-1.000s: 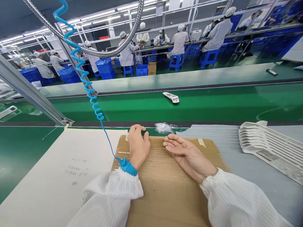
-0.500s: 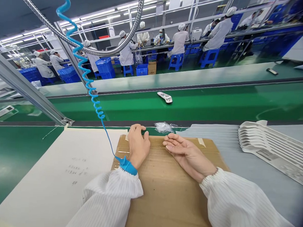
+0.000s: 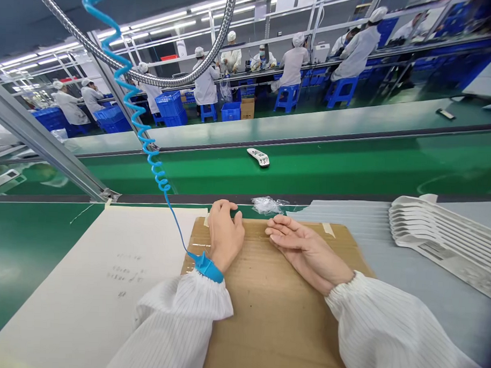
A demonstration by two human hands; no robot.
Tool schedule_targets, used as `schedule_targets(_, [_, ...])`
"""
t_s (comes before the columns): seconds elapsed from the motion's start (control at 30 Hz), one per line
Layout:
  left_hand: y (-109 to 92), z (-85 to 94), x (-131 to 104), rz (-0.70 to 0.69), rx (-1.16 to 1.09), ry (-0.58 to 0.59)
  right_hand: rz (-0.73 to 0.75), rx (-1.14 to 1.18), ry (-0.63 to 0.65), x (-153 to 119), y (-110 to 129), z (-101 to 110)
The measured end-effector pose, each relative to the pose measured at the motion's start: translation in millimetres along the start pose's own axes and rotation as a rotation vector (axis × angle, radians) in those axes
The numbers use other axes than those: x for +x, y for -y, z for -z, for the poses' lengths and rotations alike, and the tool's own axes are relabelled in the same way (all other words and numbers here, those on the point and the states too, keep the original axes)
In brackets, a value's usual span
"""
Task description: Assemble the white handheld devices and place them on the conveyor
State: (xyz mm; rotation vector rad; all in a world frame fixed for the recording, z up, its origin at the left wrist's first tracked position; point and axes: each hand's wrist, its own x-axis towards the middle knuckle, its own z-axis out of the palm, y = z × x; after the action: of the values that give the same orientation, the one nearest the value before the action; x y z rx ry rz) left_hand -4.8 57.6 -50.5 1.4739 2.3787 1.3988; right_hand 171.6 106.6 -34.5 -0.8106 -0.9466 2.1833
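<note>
My left hand (image 3: 226, 233) rests on the far left part of a brown cardboard sheet (image 3: 273, 319), its fingers loosely bent at the sheet's far edge and its thumb apart. A blue wrist strap (image 3: 209, 267) with a coiled cord (image 3: 161, 178) circles that wrist. On the right side of the cardboard, my right hand (image 3: 303, 248) lies on its edge with the palm turned inward. Its fingers are slightly curled, and nothing shows in either hand. Just beyond the hands lies a crumpled clear plastic bag (image 3: 267, 205).
A white handheld device (image 3: 258, 157) lies on the green conveyor belt (image 3: 330, 160). Nested white plastic housings (image 3: 440, 239) sit at right on grey foam sheeting (image 3: 365, 226). White paper (image 3: 146, 250) with handwriting is at left. A metal post (image 3: 49, 139) rises there. Co-workers sit far behind.
The white device on the belt has moved a little to the left. My hands keep the same pose on the cardboard; the view has shifted slightly.
</note>
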Motion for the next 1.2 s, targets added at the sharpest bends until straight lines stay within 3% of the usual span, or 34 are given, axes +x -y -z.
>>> schedule_targets(0.5, [2,-1.8,-1,-0.017,0.008,-0.018,0.003,-0.012,-0.018,-1,1,-2])
schedule_targets(0.77, [35,16.9,23,0.011,0.115,-0.083,0.025,0.024,-0.009,-3,1,-7])
schedule_targets(0.87, [46,28.6,46,0.011,0.185,-0.048,0.019,0.054,-0.001,-3,1,-7])
schedule_targets(1.0, [45,33.4,102,0.041,0.316,0.037,0.016,0.054,0.015,-3,0,-7])
schedule_targets(1.1, [26,20.8,149,0.093,0.385,0.098,-0.003,0.008,0.003,-3,0,-4])
schedule_targets(1.2, [1,-10.8,179,0.116,0.409,0.114,-0.059,-0.034,-0.026,2,-2,0])
